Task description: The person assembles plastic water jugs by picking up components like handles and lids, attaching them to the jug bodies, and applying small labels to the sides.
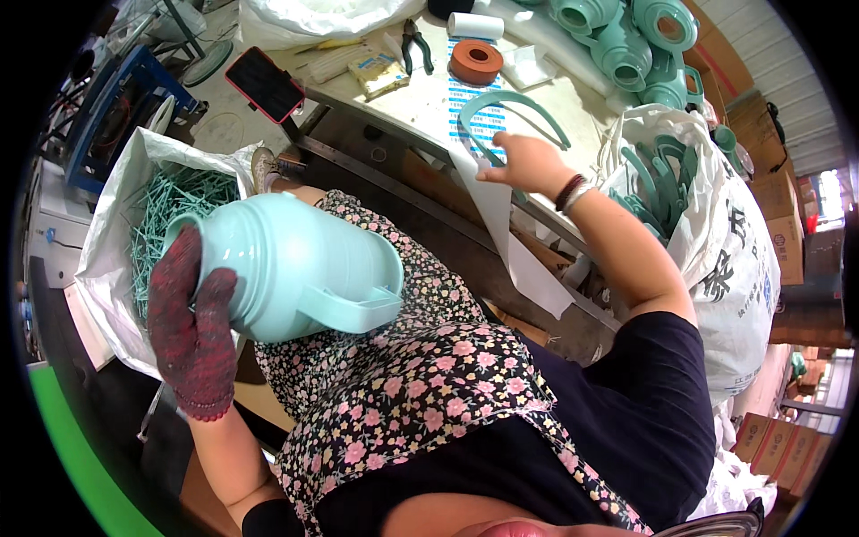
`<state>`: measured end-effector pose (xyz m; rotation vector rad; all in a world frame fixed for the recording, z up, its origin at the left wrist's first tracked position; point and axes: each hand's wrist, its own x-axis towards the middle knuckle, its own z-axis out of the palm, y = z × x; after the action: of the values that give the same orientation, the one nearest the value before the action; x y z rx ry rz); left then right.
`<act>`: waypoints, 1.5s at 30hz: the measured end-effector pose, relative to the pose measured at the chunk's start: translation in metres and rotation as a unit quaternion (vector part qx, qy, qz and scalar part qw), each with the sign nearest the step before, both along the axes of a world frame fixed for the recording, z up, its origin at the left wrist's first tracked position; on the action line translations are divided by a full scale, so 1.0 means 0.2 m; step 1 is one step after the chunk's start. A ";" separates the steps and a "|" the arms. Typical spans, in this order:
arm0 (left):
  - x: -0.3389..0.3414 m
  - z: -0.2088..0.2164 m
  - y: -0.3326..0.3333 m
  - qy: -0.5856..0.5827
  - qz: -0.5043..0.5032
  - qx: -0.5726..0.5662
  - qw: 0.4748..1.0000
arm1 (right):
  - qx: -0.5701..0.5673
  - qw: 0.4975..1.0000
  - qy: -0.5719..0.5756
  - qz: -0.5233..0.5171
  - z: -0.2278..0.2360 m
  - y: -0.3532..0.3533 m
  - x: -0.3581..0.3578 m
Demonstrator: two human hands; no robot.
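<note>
My left hand (194, 327), in a dark red knitted glove, grips one end of a pale teal plastic jug shell (291, 259). The shell lies tilted on its side above my lap, its moulded side handle (349, 311) toward me. At the table's edge is my bare right hand (537, 166), its thumb and finger closing around the lower end of a curved teal carrying handle (514, 95). Part of that grip is hidden. Under it runs a strip of blue-and-white labels (463, 85), whose pale backing (523, 259) hangs off the table.
A white sack (729, 268) of teal handles stands right; another sack (103, 242) of thin teal sticks stands left. Teal shells (622, 58) crowd the table's far right. Brown tape (476, 63), pliers (414, 49) and a phone (266, 85) lie along the table.
</note>
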<state>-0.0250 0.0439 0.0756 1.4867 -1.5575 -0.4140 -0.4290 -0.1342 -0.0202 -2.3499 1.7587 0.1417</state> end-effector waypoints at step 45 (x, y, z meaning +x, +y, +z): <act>-0.12 -0.19 -0.37 0.716 -0.164 0.083 0.673 | -0.089 0.703 -0.654 0.265 0.43 0.15 0.70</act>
<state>-0.0499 -0.0311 0.0383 0.4924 -0.4110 -1.5081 -0.2888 -0.1051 0.0653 -1.9369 0.3717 -1.3104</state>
